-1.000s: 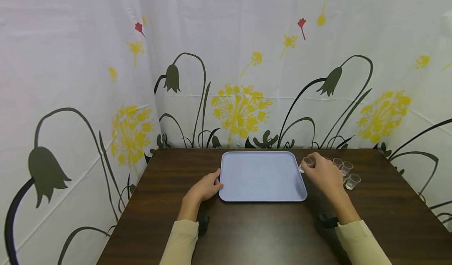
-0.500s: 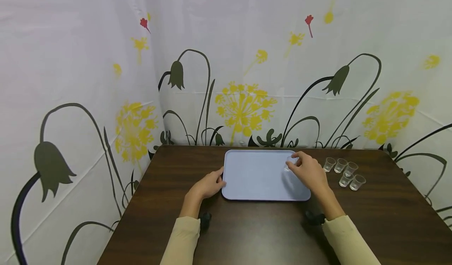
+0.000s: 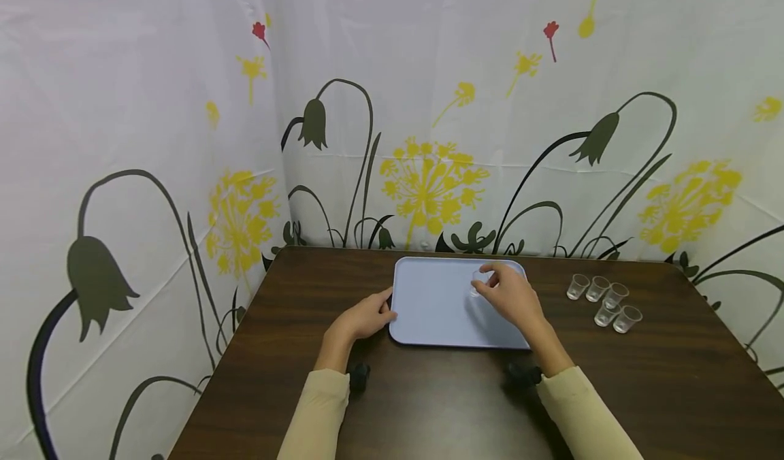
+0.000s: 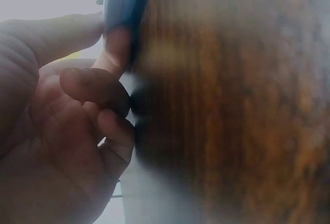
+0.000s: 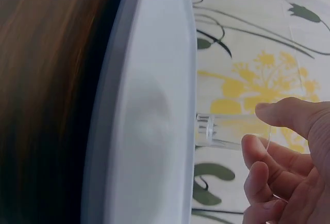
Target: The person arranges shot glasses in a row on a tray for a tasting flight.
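Note:
A light blue rectangular tray lies on the dark wooden table. My left hand grips its left edge, with thumb and a finger at the tray's rim in the left wrist view. Over the right part of the tray, my right hand pinches a small clear shot glass near its rim between thumb and fingers. The glass is upright, its thick base close over the tray in the head view. Several similar shot glasses stand grouped on the table to the right of the tray.
The brown wood-grain table reaches back to a white curtain printed with yellow and grey-green flowers. Another curtain side hangs along the left of the table. A dark device sits at the left wrist.
My right hand has carried the shot glass leftward from beside the group on the right to over the tray. The left hand stays at the tray's left edge.

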{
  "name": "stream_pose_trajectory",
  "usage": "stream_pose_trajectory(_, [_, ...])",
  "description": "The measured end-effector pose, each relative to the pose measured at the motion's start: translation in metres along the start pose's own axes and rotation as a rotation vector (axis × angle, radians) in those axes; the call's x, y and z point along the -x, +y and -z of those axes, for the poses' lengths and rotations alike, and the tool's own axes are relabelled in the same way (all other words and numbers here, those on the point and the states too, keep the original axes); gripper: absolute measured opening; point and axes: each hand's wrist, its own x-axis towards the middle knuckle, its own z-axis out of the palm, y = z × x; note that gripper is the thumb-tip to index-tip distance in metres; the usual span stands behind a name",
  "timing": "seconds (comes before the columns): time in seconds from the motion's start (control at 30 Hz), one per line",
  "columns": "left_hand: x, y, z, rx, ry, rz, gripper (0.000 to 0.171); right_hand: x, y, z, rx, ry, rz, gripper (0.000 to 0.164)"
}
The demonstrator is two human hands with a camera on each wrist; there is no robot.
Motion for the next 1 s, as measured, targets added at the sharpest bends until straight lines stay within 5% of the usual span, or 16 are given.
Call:
stream_pose_trajectory(0.2, [0.015, 0.034, 0.008, 0.044, 0.000, 0.076, 0.068, -0.006, -0.016, -0.010, -0.066, -0.044, 0.033, 0.042])
stream_pose_trajectory(0.57, [0.015, 0.035, 0.005, 0.034, 0.014, 0.112, 0.066, -0.014, -0.045, -0.032, -0.039, -0.095, 0.035, 0.041])
stream_pose_trajectory(0.67, [0.008, 0.025, 0.002, 0.022, 0.014, 0.135, 0.068, -0.017, -0.050, -0.039, -0.041, -0.108, 0.041, 0.040])
stream_pose_trajectory(0.87, [-0.028, -0.031, -0.018, -0.026, 0.011, 0.133, 0.073, -0.021, -0.058, -0.054, -0.049, -0.149, 0.047, 0.037])
stream_pose_trajectory(1.0, [-0.022, -0.023, -0.014, -0.054, 0.012, 0.128, 0.073, -0.025, -0.063, -0.061, -0.050, -0.175, 0.059, 0.037])
